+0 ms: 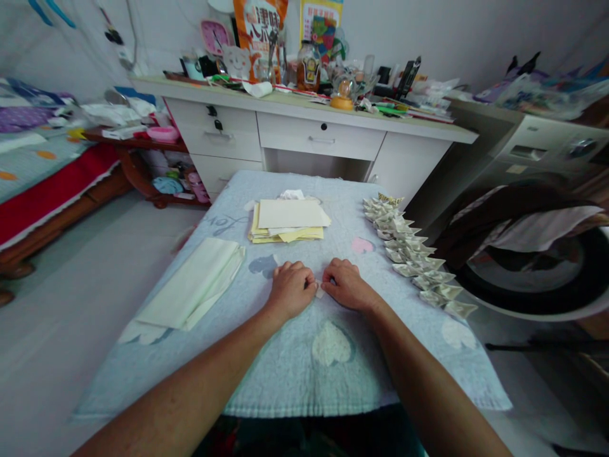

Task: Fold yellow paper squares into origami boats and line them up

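Note:
My left hand (pixel 292 287) and my right hand (pixel 348 284) meet over the middle of the cloth-covered table (pixel 266 381). Between their fingertips is a small pale piece of folded paper (pixel 320 291), pinched from both sides; the fingers hide most of it. Beyond my hands lies a stack of cream and yellow paper sheets (pixel 290 216). To the left rests a large folded pale green sheet (pixel 195 282). Along the right edge, folded paper boats (pixel 412 251) stand in a slanting row, close together.
A white desk (pixel 318 130) with drawers, crowded with jars and bags, stands behind the table. At right is a washing machine (pixel 533 152) with clothes hanging from its door opening. A bed (pixel 52 184) and a low wooden stand (pixel 137 149) are at left.

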`<move>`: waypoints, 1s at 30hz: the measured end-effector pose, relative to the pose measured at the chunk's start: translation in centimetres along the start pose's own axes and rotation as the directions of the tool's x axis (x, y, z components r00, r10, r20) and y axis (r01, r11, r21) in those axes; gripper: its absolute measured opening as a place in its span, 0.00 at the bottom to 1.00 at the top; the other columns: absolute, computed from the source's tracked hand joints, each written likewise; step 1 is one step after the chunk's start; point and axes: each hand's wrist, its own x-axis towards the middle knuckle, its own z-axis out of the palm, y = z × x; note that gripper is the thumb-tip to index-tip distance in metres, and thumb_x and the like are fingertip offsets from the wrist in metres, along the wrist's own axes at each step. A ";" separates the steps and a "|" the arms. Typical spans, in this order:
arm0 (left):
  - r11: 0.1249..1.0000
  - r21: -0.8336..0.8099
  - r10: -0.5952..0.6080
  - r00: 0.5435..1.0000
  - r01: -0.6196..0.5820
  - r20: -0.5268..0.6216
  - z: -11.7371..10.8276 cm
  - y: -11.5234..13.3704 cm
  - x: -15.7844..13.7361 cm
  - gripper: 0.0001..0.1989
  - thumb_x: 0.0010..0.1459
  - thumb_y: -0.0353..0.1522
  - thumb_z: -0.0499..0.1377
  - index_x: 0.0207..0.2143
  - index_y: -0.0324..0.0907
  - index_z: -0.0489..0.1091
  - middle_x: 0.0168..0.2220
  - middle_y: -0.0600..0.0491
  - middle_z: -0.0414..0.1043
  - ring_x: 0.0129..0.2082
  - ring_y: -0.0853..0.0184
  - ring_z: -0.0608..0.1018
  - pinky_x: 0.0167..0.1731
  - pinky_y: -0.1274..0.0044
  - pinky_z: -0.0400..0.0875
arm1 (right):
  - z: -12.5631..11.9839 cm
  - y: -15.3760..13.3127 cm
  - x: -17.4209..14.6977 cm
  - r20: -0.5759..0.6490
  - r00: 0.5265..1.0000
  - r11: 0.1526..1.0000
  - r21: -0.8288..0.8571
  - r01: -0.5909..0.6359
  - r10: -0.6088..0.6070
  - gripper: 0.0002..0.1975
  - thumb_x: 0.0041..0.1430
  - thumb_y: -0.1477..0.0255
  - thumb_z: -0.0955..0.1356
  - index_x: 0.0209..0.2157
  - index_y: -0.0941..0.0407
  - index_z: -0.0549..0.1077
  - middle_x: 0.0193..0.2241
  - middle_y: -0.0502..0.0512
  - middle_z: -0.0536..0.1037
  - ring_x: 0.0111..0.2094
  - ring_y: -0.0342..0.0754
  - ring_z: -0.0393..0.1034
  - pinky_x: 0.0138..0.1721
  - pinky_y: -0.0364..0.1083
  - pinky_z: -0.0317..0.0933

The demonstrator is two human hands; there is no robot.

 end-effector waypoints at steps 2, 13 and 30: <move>1.000 0.017 -0.004 1.000 0.004 0.001 -0.1 0.1 -0.1 0.05 0.55 0.34 0.57 0.27 0.44 0.70 0.35 0.53 0.72 0.42 0.60 0.70 0.40 0.69 0.57 | 0.0 0.0 0.0 -0.005 1.000 1.000 0.006 -0.004 0.004 0.04 0.57 0.71 0.68 0.31 0.56 0.73 0.35 0.53 0.70 0.39 0.48 0.62 0.40 0.46 0.49; 0.998 0.056 -0.001 1.000 0.000 0.018 -0.2 0.4 -0.4 0.03 0.56 0.34 0.57 0.30 0.45 0.68 0.37 0.52 0.70 0.43 0.60 0.68 0.41 0.69 0.56 | -0.2 1.9 0.1 0.012 0.992 0.979 0.165 0.119 -0.123 0.06 0.61 0.75 0.64 0.34 0.56 0.74 0.36 0.52 0.71 0.41 0.46 0.63 0.44 0.46 0.51; 0.998 0.060 0.003 1.000 -0.004 0.016 -0.2 0.4 -0.4 0.03 0.57 0.34 0.56 0.31 0.45 0.68 0.38 0.52 0.71 0.43 0.59 0.69 0.41 0.69 0.56 | -0.3 0.9 0.2 0.037 0.998 0.998 0.022 0.059 -0.060 0.04 0.60 0.71 0.67 0.34 0.55 0.74 0.36 0.52 0.70 0.40 0.47 0.61 0.40 0.45 0.49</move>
